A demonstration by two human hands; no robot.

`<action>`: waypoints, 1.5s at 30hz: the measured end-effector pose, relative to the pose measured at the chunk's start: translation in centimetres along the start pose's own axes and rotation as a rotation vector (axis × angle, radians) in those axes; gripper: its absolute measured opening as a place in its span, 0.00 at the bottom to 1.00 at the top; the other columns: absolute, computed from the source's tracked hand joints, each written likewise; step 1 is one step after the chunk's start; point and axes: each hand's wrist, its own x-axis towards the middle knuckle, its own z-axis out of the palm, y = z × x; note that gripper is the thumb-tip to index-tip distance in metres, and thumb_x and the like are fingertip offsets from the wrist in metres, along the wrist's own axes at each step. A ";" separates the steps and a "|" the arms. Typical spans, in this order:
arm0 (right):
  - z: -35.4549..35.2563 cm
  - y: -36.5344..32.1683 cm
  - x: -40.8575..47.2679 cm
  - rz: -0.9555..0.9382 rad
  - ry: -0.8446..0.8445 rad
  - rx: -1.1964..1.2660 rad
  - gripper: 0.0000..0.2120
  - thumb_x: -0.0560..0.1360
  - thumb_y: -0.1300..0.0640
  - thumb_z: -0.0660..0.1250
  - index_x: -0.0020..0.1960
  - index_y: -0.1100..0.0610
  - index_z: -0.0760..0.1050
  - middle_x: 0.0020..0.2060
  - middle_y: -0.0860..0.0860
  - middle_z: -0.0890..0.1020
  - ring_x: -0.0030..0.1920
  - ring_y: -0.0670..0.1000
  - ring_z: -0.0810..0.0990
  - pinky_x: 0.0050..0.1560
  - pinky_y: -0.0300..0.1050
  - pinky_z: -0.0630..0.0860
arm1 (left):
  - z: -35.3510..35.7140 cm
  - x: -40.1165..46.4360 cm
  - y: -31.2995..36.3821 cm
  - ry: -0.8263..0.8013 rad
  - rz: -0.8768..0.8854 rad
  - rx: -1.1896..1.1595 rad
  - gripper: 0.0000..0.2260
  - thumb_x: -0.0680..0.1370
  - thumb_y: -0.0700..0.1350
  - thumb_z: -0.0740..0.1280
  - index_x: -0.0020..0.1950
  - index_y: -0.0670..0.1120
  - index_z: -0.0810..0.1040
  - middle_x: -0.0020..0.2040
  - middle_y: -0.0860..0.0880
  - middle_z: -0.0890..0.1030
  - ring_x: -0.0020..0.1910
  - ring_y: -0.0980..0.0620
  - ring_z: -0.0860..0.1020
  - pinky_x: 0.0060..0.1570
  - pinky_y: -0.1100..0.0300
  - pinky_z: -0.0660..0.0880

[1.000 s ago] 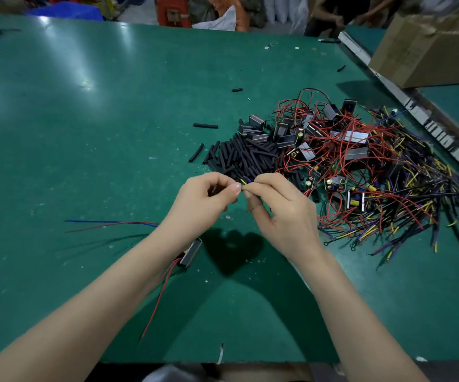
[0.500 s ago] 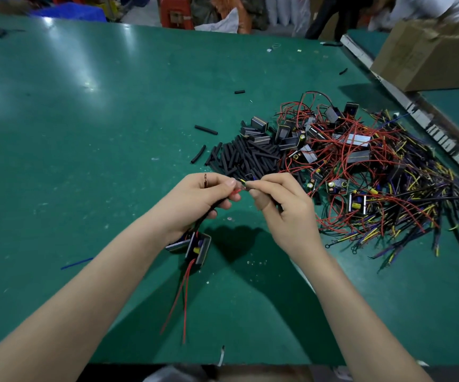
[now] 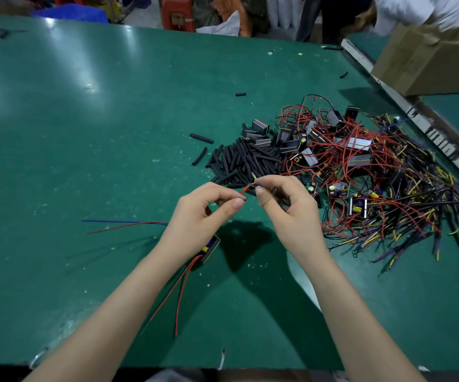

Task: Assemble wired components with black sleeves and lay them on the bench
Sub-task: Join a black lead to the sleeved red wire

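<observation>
Left hand pinches the red wire tip; right hand pinches another wire end at its 3 o'clock, held close prob. to join. Small part hangs under the wrist. Black sleeves wait at 12 o'clock on the bench, easy to reach.

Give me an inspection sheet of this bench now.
Surface: green bench, specks and glare.
Job's things: black sleeves pile; wired components heap; one component hanging below the left wrist.
Clutter: stray sleeves.
Hands: left hand pinches a red wire; right hand pinches a wire end.
Cables: blue and red leads on bench.
Surroundings: cardboard box.
</observation>
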 end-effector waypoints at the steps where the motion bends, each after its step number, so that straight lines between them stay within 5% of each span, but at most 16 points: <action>1: 0.0 -0.1 0.0 -0.016 0.007 -0.017 0.06 0.76 0.62 0.68 0.50 0.52 0.79 0.45 0.47 0.78 0.47 0.40 0.76 0.51 0.34 0.70 | 0.3 0.1 0.1 -0.001 0.008 0.029 0.05 0.75 0.50 0.67 0.47 0.51 0.81 0.43 0.54 0.80 0.43 0.60 0.77 0.46 0.73 0.69; 6: 0.7 0.0 -0.5 -0.004 0.041 -0.053 0.04 0.75 0.59 0.69 0.49 0.54 0.81 0.48 0.49 0.76 0.54 0.51 0.74 0.58 0.45 0.70 | 1.2 0.2 0.0 0.051 -0.017 0.149 0.04 0.78 0.45 0.67 0.48 0.47 0.80 0.42 0.56 0.78 0.42 0.64 0.73 0.44 0.71 0.68; 15: 1.8 0.6 -1.6 -0.013 0.097 0.007 0.05 0.73 0.59 0.71 0.46 0.50 0.80 0.46 0.50 0.77 0.53 0.52 0.74 0.55 0.43 0.67 | 1.8 0.3 0.1 0.066 -0.123 0.136 0.05 0.79 0.48 0.64 0.48 0.49 0.79 0.42 0.58 0.79 0.41 0.64 0.73 0.38 0.73 0.65; 22: 1.3 1.1 -1.6 0.048 0.061 0.014 0.07 0.73 0.59 0.72 0.45 0.47 0.80 0.45 0.48 0.78 0.53 0.50 0.74 0.54 0.36 0.66 | 1.5 0.1 0.1 0.003 -0.090 0.137 0.05 0.78 0.46 0.66 0.49 0.47 0.81 0.42 0.57 0.80 0.42 0.62 0.75 0.40 0.73 0.67; 26: 1.2 1.1 -1.6 0.069 0.023 0.064 0.09 0.73 0.59 0.72 0.44 0.45 0.79 0.45 0.46 0.78 0.53 0.51 0.76 0.57 0.42 0.70 | 1.2 0.2 0.2 -0.018 -0.049 0.148 0.04 0.77 0.44 0.68 0.51 0.49 0.78 0.41 0.60 0.79 0.41 0.65 0.75 0.40 0.75 0.66; 30: 0.9 1.1 -1.6 0.033 0.015 0.075 0.09 0.73 0.57 0.71 0.44 0.43 0.77 0.42 0.40 0.79 0.48 0.41 0.77 0.50 0.33 0.69 | 1.1 -0.1 0.2 -0.014 0.043 0.211 0.07 0.77 0.44 0.68 0.54 0.50 0.75 0.43 0.58 0.79 0.43 0.60 0.76 0.41 0.73 0.67; 37: 0.8 1.2 -1.9 -0.022 -0.003 0.065 0.05 0.73 0.60 0.72 0.44 0.51 0.79 0.43 0.45 0.78 0.46 0.46 0.77 0.50 0.36 0.71 | 1.0 -0.2 0.3 -0.042 0.058 0.257 0.05 0.77 0.44 0.68 0.50 0.46 0.81 0.42 0.58 0.79 0.44 0.61 0.75 0.44 0.76 0.66; 43: 0.6 1.7 -1.7 -0.053 -0.043 -0.020 0.01 0.74 0.59 0.71 0.45 0.55 0.80 0.43 0.47 0.79 0.46 0.51 0.76 0.50 0.43 0.72 | 0.8 0.2 0.4 -0.123 -0.125 0.124 0.04 0.78 0.44 0.66 0.47 0.53 0.79 0.41 0.59 0.80 0.43 0.62 0.77 0.44 0.69 0.71; 45: 0.6 2.0 -1.6 -0.055 -0.031 -0.076 0.01 0.75 0.60 0.70 0.46 0.57 0.80 0.43 0.48 0.78 0.46 0.46 0.76 0.49 0.38 0.71 | 0.4 0.7 0.6 -0.159 -0.174 0.095 0.06 0.80 0.44 0.63 0.50 0.52 0.79 0.41 0.59 0.81 0.42 0.63 0.78 0.46 0.70 0.72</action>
